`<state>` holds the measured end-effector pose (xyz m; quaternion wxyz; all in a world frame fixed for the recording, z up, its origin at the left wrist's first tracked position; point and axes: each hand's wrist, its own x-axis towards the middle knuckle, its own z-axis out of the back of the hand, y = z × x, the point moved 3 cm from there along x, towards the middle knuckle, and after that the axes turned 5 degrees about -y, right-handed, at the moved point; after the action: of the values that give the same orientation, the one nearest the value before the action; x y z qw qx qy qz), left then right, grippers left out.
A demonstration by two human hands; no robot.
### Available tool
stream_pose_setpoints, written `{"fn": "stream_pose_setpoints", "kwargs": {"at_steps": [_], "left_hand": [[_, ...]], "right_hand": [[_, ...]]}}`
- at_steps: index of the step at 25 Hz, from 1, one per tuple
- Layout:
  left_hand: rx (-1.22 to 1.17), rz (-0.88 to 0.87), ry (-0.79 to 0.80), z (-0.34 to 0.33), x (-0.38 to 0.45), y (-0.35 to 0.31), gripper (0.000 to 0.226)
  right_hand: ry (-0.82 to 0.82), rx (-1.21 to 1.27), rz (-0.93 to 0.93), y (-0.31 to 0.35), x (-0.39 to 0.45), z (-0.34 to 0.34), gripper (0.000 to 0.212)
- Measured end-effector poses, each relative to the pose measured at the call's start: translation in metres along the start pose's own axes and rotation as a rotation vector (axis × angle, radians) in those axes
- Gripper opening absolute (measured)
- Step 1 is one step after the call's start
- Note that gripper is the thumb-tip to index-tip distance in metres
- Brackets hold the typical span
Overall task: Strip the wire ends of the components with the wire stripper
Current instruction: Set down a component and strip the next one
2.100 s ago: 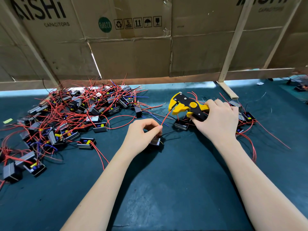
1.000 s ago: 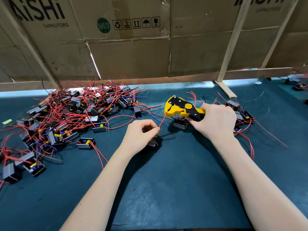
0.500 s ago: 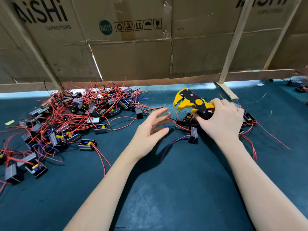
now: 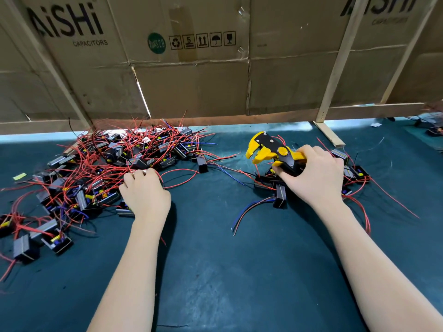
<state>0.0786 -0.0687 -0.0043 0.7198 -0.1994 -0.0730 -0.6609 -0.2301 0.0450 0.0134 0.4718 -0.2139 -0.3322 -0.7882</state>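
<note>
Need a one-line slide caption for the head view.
Right hand grips the yellow wire stripper while the left hand reaches into the pile of red-wired components.

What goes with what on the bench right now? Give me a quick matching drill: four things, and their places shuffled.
1. wire stripper
2. left hand
3. big pile of components
4. component with blue and red wires

A. at the near edge of the big pile
B. on the mat under the right hand
C. gripped in the right hand
D. left side of the mat

Pairs: 1-C, 2-A, 3-D, 4-B
</note>
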Motion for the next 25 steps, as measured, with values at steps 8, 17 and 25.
{"fn": "stream_pose_setpoints", "kwargs": {"at_steps": [8, 17, 25], "left_hand": [[-0.423, -0.291, 0.145, 0.008, -0.014, -0.035, 0.019], [-0.621, -0.662, 0.059, 0.007, -0.041, -0.066, 0.03], [-0.347, -0.094, -0.091, 0.014, -0.022, -0.038, 0.055]], "right_hand": [[0.279, 0.044, 0.267, 0.009, -0.008, -0.017, 0.051], [-0.003, -0.358, -0.099, -0.032, 0.003, -0.011, 0.053], [-0.26, 0.216, -0.114, -0.007, 0.008, 0.011, 0.051]]}}
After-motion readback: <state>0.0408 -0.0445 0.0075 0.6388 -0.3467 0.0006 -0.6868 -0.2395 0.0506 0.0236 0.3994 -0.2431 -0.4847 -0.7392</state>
